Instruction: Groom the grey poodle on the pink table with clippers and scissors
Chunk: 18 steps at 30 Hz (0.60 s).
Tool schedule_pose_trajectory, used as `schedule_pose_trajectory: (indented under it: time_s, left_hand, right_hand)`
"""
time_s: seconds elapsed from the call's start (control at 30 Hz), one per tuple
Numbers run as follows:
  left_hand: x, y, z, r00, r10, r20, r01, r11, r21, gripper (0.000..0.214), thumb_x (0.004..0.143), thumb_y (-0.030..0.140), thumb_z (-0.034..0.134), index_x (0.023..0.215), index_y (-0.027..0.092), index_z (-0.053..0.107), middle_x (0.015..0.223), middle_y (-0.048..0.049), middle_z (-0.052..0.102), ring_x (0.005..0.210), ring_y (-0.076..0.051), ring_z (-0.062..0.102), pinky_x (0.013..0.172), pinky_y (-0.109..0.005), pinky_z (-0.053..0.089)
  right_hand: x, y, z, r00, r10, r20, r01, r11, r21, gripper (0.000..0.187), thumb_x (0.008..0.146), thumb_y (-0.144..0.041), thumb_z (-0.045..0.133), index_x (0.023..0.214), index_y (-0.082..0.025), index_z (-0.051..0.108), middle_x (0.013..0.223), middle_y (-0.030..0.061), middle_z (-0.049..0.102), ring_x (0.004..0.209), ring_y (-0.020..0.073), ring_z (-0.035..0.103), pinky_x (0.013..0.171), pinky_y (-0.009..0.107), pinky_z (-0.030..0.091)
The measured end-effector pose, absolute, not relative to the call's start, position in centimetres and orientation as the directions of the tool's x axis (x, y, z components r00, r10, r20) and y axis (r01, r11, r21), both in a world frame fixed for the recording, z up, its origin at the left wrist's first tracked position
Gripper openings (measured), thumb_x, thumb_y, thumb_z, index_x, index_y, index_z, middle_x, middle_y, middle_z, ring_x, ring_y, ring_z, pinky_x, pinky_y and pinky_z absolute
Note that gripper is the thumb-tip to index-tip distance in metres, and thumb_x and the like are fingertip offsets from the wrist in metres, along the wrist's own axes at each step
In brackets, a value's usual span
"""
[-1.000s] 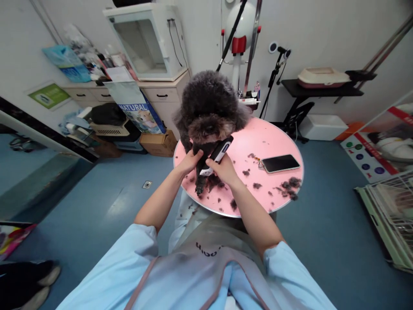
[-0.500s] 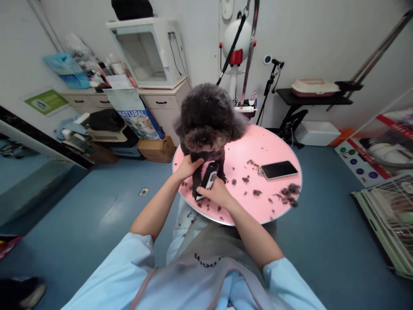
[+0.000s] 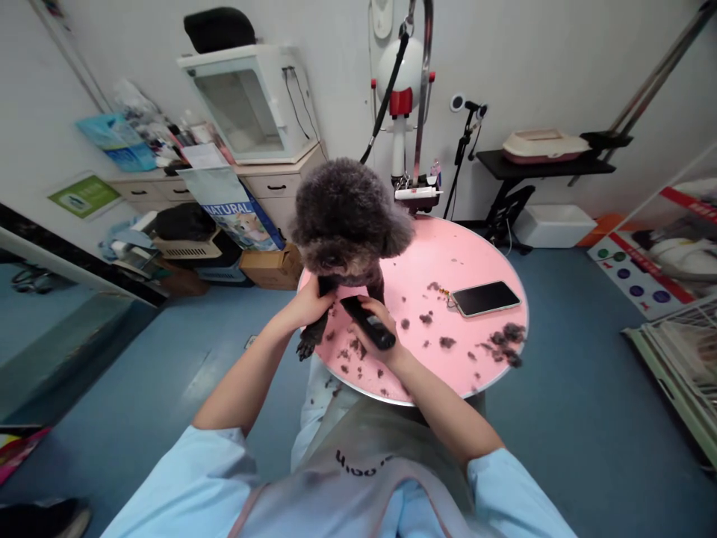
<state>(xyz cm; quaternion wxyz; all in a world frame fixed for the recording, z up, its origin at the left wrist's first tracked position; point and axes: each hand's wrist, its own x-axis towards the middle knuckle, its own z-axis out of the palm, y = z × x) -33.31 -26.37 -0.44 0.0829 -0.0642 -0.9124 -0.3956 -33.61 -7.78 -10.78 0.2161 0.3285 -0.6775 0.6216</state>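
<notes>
A dark grey curly-haired dog (image 3: 347,213) is on a round pink table (image 3: 431,254), facing me. My left hand (image 3: 310,302) is closed around the upper part of one of its front legs. That leg's paw (image 3: 307,345) sticks out at the table's near left edge. Black hair clippers (image 3: 373,325) are in my right hand (image 3: 386,347), their head tilted up and left, beside the held leg and apart from it. Tufts of cut hair (image 3: 358,347) lie below the clippers.
A phone (image 3: 486,298) lies on the table's right side, with a pile of dark hair (image 3: 507,340) near the edge. A black strap (image 3: 386,97) hangs from a metal pole behind the dog. A cardboard box (image 3: 272,267) stands on the floor at left.
My left hand has drawn the dog's front leg to the left, and the dog's head has shifted left. The clippers have come up off the lower leg and turned, their head now pointing up-left.
</notes>
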Motion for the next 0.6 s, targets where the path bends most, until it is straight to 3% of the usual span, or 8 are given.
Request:
schedule_pose_trajectory:
  time_s: [0.1, 0.2, 0.3, 0.4, 0.6]
  left_hand:
    - [-33.2, -26.6, 0.7, -0.989, 0.117, 0.091, 0.147, 0.704, 0.695, 0.045, 0.072, 0.028, 0.055, 0.113, 0.007, 0.055, 0.107, -0.014, 0.066, 0.102, -0.028, 0.061, 0.092, -0.042, 0.051]
    - [-33.1, -26.7, 1.7, -0.981, 0.194, -0.007, 0.136, 0.711, 0.69, 0.038, 0.071, 0.027, 0.052, 0.102, 0.008, 0.061, 0.098, -0.0101, 0.068, 0.094, -0.026, 0.062, 0.087, -0.038, 0.052]
    - [-32.9, -26.7, 2.5, -0.98, 0.194, -0.042, 0.112, 0.715, 0.69, 0.037, 0.07, 0.027, 0.052, 0.099, 0.009, 0.065, 0.097, -0.0088, 0.069, 0.093, -0.025, 0.062, 0.087, -0.036, 0.052]
    - [-32.7, -26.6, 3.2, -0.982, 0.182, -0.058, 0.084, 0.683, 0.725, 0.032, 0.067, 0.026, 0.055, 0.092, 0.011, 0.067, 0.09, -0.0083, 0.07, 0.086, -0.023, 0.062, 0.084, -0.034, 0.053]
    - [-32.4, -26.2, 3.9, -0.986, 0.152, -0.067, 0.035, 0.585, 0.81, 0.031, 0.064, 0.023, 0.059, 0.09, 0.013, 0.071, 0.092, -0.0077, 0.071, 0.087, -0.024, 0.063, 0.085, -0.034, 0.053]
  right_hand:
    - [-34.2, -8.7, -10.9, -0.649, -0.215, 0.73, -0.754, 0.052, -0.655, 0.034, 0.079, -0.032, 0.07, 0.108, -0.024, 0.054, 0.128, 0.0099, 0.062, 0.122, 0.0221, 0.059, 0.102, 0.041, 0.051]
    - [-35.1, -10.1, -10.9, -0.719, -0.23, 0.656, -0.69, 0.128, -0.712, 0.03, 0.079, -0.036, 0.07, 0.103, -0.022, 0.058, 0.125, 0.01, 0.064, 0.116, 0.0219, 0.063, 0.097, 0.038, 0.053]
    - [-34.7, -10.6, -10.9, -0.777, -0.259, 0.573, -0.622, 0.183, -0.761, 0.025, 0.081, -0.037, 0.068, 0.099, -0.021, 0.061, 0.125, 0.0096, 0.066, 0.111, 0.0223, 0.066, 0.093, 0.037, 0.055]
    - [-34.1, -10.4, -10.1, -0.755, -0.354, 0.553, -0.636, 0.188, -0.748, 0.02, 0.085, -0.035, 0.064, 0.097, -0.02, 0.066, 0.131, 0.0089, 0.063, 0.117, 0.021, 0.063, 0.099, 0.035, 0.052]
    - [-34.8, -11.0, -9.4, -0.728, -0.57, 0.381, -0.647, 0.387, -0.657, 0.041, 0.09, -0.018, 0.051, 0.13, -0.022, 0.055, 0.146, 0.0107, 0.049, 0.122, 0.0229, 0.059, 0.097, 0.04, 0.053]
